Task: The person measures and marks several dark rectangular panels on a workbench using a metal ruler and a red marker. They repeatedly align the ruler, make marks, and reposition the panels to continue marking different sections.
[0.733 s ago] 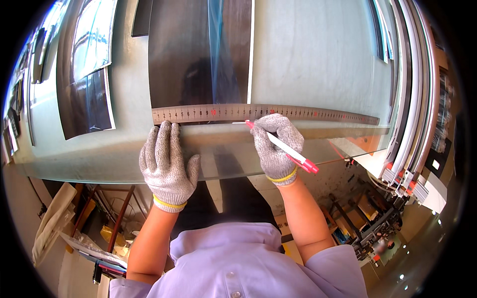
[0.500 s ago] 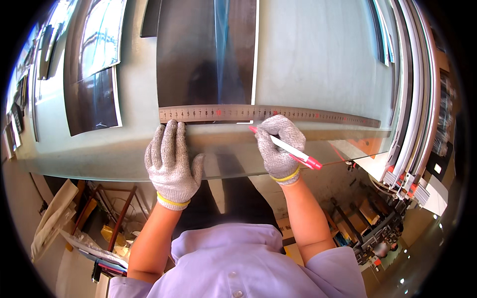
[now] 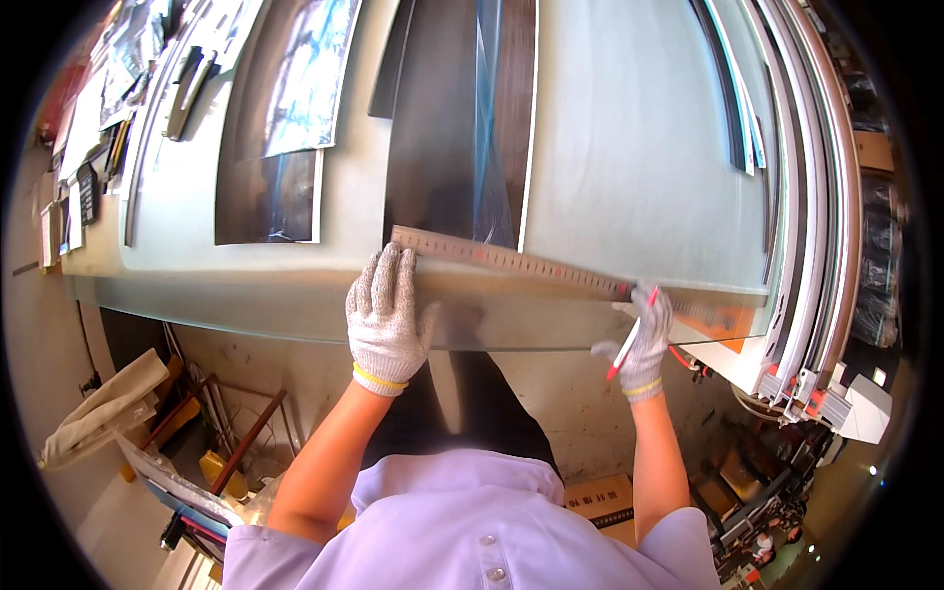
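My left hand (image 3: pixel 385 317), in a grey knit glove, lies with fingers stretched out, their tips at the left end of a long steel ruler (image 3: pixel 511 260). The ruler slants across the lower end of a dark glossy sheet (image 3: pixel 438 147) with a white right edge and a blue streak. My right hand (image 3: pixel 651 339), gloved too, grips a red-and-white pen (image 3: pixel 627 344). Its upper fingers meet the ruler toward the right end; blur hides how firmly they touch. Under the sheet spreads a pale glass tabletop (image 3: pixel 629 147).
Another dark sheet (image 3: pixel 265 202) lies to the left, partly under a shiny one (image 3: pixel 315 79). Thin strips (image 3: pixel 723 88) lie at the far right, beside long metal rails (image 3: pixel 821 197). The glass front edge (image 3: pixel 492 346) runs just before my body. Below stands a cardboard box (image 3: pixel 602 495).
My right hand has moved right and toward me, from the sheet's corner to the ruler's right part, pen still held. The ruler, level before, now slants down to the right. The view has shifted.
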A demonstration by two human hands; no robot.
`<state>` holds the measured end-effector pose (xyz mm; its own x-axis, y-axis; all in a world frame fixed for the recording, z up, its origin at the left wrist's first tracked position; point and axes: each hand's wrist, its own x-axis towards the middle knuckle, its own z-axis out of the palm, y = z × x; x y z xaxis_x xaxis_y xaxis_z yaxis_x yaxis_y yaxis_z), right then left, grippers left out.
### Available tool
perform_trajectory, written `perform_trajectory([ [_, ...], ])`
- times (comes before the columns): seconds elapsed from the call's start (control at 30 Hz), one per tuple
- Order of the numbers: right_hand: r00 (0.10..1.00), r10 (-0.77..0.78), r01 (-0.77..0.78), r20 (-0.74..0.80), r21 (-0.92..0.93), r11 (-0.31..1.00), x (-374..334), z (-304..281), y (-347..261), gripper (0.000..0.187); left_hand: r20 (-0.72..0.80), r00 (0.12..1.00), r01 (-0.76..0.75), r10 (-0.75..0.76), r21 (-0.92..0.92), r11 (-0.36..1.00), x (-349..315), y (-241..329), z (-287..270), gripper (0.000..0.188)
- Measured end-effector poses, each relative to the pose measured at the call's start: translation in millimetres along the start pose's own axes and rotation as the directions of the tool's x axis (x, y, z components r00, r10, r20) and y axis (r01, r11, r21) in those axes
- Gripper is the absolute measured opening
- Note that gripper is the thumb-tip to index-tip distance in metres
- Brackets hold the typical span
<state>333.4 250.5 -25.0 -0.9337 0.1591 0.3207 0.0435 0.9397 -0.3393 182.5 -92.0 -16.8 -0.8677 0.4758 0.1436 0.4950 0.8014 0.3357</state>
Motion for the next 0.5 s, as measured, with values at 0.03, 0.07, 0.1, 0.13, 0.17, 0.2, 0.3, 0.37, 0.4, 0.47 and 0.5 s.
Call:
perform_trajectory([
  [0.03,1.000,-0.020,0.020,0.008,-0.005,1.000,-10.6,-8.5,-1.6,0.078,-0.024,1.000,0.011,-0.012,-0.012,1.000,-0.4,0.7,1.3,0.079],
  [0.07,0.999,0.000,0.002,0.040,-0.070,0.998,-25.8,-14.9,-1.3,0.072,-0.036,0.999,0.015,-0.015,-0.006,1.000,-0.1,1.7,0.8,0.082],
  [0.1,0.997,0.023,-0.013,0.070,-0.136,0.991,-44.5,-19.2,0.7,0.067,-0.051,0.998,0.023,-0.024,-0.013,1.000,-0.5,3.4,0.7,0.082],
  [0.13,0.994,0.045,-0.025,0.096,-0.199,0.980,-59.6,-19.5,3.8,0.062,-0.067,0.997,0.032,-0.033,-0.015,0.999,-0.7,4.2,0.7,0.081],
  [0.17,0.997,0.027,-0.008,0.072,-0.255,0.967,-72.6,-15.0,11.1,0.050,-0.086,0.995,0.040,-0.042,-0.019,0.999,-0.9,4.3,1.6,0.081],
  [0.2,0.999,0.001,0.014,0.047,-0.304,0.953,-78.5,-11.6,13.9,0.040,-0.106,0.993,0.040,-0.041,-0.012,0.999,-3.2,1.1,3.5,0.080],
  [0.3,0.991,0.127,-0.118,0.048,-0.157,0.981,-63.5,-29.2,-7.9,0.024,-0.160,0.987,0.024,-0.031,-0.043,0.999,-1.5,2.6,-10.9,0.080],
  [0.37,0.973,0.229,-0.229,0.008,-0.019,0.973,-58.0,-32.9,-20.7,0.026,-0.158,0.987,0.021,-0.035,-0.090,0.996,1.3,0.6,-11.6,0.077],
  [0.4,0.975,0.224,-0.223,0.009,-0.045,0.974,-49.4,-36.2,-31.4,0.025,-0.143,0.988,0.035,-0.053,-0.127,0.991,1.7,-1.4,-13.1,0.076],
  [0.47,0.975,0.214,-0.207,-0.053,0.115,0.972,-34.2,-19.7,-47.6,0.033,-0.106,0.991,0.052,-0.077,-0.220,0.974,-1.9,-7.9,-14.4,0.074],
  [0.5,0.980,0.180,-0.161,-0.088,0.188,0.969,-18.5,-9.3,-68.6,0.033,-0.083,0.992,0.072,-0.096,-0.263,0.962,-10.1,-17.2,-20.1,0.074],
])
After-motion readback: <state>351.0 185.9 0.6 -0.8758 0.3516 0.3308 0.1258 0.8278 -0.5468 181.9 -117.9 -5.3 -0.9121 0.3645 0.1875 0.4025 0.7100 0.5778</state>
